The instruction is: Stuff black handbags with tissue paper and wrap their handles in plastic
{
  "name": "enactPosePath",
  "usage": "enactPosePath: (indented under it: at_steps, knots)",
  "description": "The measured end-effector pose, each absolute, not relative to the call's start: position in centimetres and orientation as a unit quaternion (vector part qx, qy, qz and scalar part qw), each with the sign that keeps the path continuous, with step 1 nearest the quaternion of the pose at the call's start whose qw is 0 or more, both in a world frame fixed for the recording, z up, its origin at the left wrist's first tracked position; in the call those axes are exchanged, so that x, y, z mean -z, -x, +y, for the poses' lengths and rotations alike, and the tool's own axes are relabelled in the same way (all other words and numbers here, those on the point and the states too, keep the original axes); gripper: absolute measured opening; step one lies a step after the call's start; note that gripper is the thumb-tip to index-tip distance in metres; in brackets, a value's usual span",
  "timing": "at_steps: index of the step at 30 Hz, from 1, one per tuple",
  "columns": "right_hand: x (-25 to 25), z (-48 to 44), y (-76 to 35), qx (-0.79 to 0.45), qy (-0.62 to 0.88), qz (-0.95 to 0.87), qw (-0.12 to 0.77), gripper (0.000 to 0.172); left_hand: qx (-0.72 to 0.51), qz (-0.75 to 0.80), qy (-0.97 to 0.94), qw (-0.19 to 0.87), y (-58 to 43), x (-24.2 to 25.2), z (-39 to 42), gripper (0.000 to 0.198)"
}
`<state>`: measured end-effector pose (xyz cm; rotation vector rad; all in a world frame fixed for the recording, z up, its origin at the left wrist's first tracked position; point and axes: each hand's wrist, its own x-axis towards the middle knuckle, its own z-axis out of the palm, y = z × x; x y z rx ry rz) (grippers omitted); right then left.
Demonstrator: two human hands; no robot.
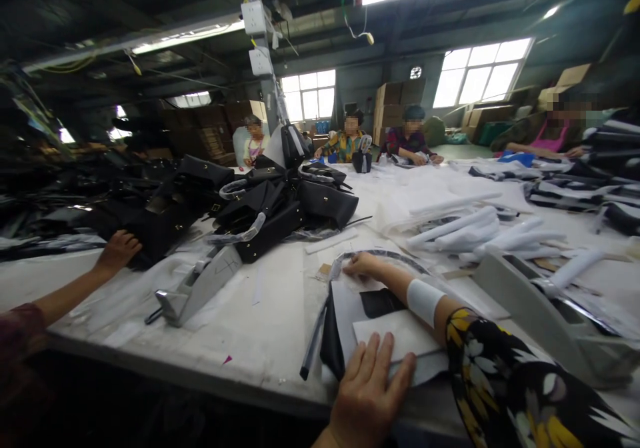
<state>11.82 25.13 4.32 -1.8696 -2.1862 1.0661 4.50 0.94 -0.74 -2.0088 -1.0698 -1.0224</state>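
two tape dispensers (207,287) (530,315), two socket boxes (253,18) (261,61)

The bottom edge crops the left-hand grip (369,383) near the wrist, which hides part of a white sheet (400,330) — the hold of the right-hand grip (361,265) on a wrapped strap (403,260) too small to make out. A floral sleeve (505,375) runs out of frame at lower right; a co-worker's sleeve (23,331) is cut by the left edge. Across the desk (277,308), four workers (410,140) have blurred faces — gold marks on a black bag (330,209) are too small to read.
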Motion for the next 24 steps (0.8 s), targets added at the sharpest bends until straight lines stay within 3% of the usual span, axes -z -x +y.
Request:
enactPosePath:
  at_steps: [7, 15, 20, 24]
  knots:
    - [-4.5, 24.6, -12.5, -0.438, 0.552, -0.695, 0.144, 0.024, 0.401, -0.412, 0.760, 0.303, -5.6, 0.8, 0.4, 0.032]
    - [-9.9, 20.9, -13.8, -0.462, 0.432, -0.726, 0.269, 0.029, 0.361, -0.421, 0.781, 0.286, -5.4, 0.6, 0.3, 0.037]
    - [-11.4, 14.1, -16.2, -0.331, 0.340, -0.845, 0.248, 0.018, 0.338, -0.418, 0.793, 0.287, -5.1, 0.6, 0.3, 0.038]
    - [-9.7, 9.1, -18.6, -0.257, 0.250, -0.902, 0.240, 0.025, 0.346, -0.431, 0.797, 0.243, -5.2, 0.7, 0.3, 0.033]
